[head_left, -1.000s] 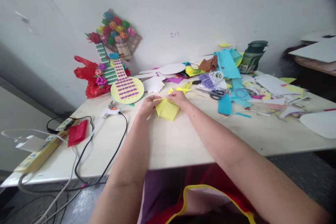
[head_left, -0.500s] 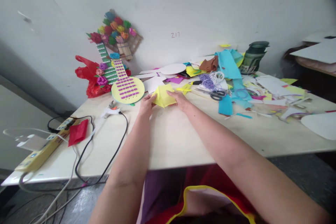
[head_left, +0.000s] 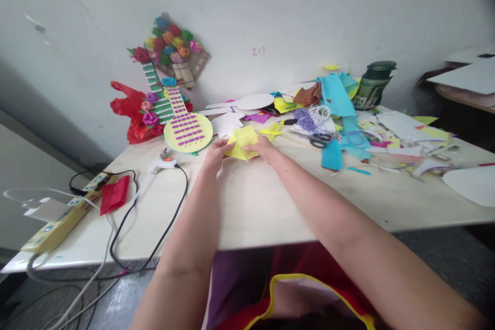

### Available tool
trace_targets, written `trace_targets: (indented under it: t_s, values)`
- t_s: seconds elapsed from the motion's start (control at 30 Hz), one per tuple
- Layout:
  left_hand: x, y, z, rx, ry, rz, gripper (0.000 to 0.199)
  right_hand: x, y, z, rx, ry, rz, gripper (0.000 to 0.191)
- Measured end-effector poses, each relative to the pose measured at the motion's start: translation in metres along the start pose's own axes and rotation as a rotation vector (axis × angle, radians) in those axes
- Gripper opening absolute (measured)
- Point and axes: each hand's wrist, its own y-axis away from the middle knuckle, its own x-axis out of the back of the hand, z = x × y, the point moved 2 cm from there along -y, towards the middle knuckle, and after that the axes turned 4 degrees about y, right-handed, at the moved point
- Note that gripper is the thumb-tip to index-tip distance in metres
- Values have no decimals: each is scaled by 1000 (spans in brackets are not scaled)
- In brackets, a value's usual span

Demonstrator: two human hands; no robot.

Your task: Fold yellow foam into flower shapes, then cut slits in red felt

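Item one: yellow paper [head_left: 243, 139], a single creased piece, between your two hands, over the middle of the desk [head_left: 263, 206]; whether it touches the surface, you cannot tell from here.
Left hand [head_left: 218, 153]: yours, closed on the paper's left edge, thumb uppermost.
Right hand [head_left: 266, 149]: yours, pinching the right side, thumb laid across the near corner.
Step in hand, by judgement: shaping or folding the piece; its exact stage is too small to read.
Next move, by judgement: calls for both thumbs level and a light, even hold, since paper this thin-looking would likely crease askew or tear if pulled.
Near by, beyond your right hand: yellow scraps [head_left: 275, 128], scissors [head_left: 320, 140], yarn [head_left: 305, 120].
Left of your left hand: glue gun [head_left: 163, 164], lying on its side, corded; farther left, red paper [head_left: 115, 196] beside the power strip [head_left: 58, 229].
Behind: paper guitar [head_left: 188, 131].
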Motion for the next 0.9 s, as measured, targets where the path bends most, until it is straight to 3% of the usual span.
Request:
trace_targets:
  t_s: [0.3,0.4,0.57,0.73,0.9]
  values:
    - [4,-4,-4,-68,-104,53,30,-2,3,0,27,79,-171,34]
    - [2,-1,-1,-60,-124,60,30,1,0,1,97,22,-106,32]
    - [-1,2,2,-52,-146,85,32,6,-4,2,216,136,30,38]
    - [-4,2,3,-119,-206,112,36,2,2,-2,160,105,8,33]
    - [-5,2,1,-113,-216,111,37,-2,4,-3,83,-103,-70,26]
